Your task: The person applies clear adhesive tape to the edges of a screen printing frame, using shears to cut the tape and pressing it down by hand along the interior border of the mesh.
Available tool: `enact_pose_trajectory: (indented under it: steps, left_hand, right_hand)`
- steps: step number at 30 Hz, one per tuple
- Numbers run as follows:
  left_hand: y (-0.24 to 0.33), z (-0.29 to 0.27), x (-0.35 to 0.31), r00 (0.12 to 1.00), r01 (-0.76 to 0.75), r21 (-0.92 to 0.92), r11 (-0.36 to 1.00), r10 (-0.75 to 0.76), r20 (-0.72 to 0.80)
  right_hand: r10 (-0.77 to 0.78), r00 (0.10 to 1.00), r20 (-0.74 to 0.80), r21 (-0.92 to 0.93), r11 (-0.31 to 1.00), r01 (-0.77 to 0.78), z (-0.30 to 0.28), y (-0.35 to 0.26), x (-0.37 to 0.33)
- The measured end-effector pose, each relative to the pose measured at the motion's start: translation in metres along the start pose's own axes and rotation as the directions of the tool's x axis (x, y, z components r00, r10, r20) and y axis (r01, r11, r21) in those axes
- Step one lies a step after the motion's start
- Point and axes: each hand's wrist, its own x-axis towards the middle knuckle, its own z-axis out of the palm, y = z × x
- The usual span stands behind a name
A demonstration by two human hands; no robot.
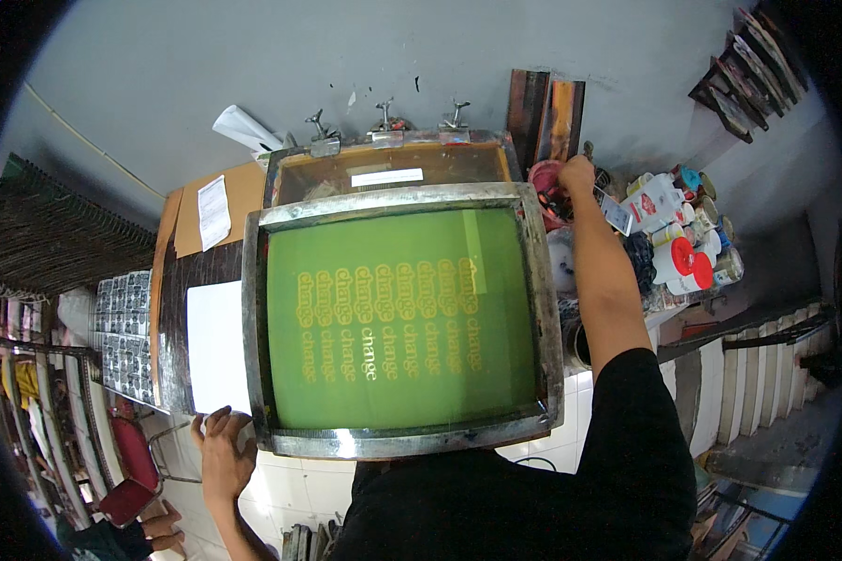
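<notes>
In front of me a screen printing frame [255,327] with a grey metal border rises tilted off the table. Its green mesh [402,402] carries two rows of repeated pale lettering. My left hand [226,453] rests by the frame's lower left corner, at the near edge of a blank white sheet [217,341]. Its fingers are loosely bent and apart, with nothing seen in them. With the arm stretched far right, my right hand [576,176] is closed at the rim of a pinkish-red bucket [544,175]. What it grips is hidden; a small dark end shows just above it.
Hinge clamps [384,117] hold a second framed panel [299,178] behind the screen. Jars and tubs [674,257] crowd the right side, near a phone [615,213]. Two wooden-edged squeegees [544,112] lean on the wall. At left are cardboard [239,201], printed sheets [123,327] and a red chair [131,472].
</notes>
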Motion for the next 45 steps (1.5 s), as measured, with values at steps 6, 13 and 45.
enact_pose_trajectory:
  steps: [6,13,45]
  left_hand:
    - [-0.001,0.0,0.006,1.0,-0.02,-0.01,1.0,0.02,0.001]
    - [-0.012,0.002,0.001,0.998,-0.061,-0.02,0.998,0.061,-0.004]
    - [-0.088,-0.015,0.017,0.715,-0.682,-0.142,0.718,0.695,0.079]
  right_hand:
    - [0.037,0.999,-0.023,0.221,0.975,-0.031,0.026,0.028,0.017]
    - [-0.361,0.883,-0.301,0.004,0.925,0.379,-0.028,0.008,-0.033]
    - [-0.341,0.883,0.321,0.946,0.066,-0.319,-0.088,-0.061,-0.646]
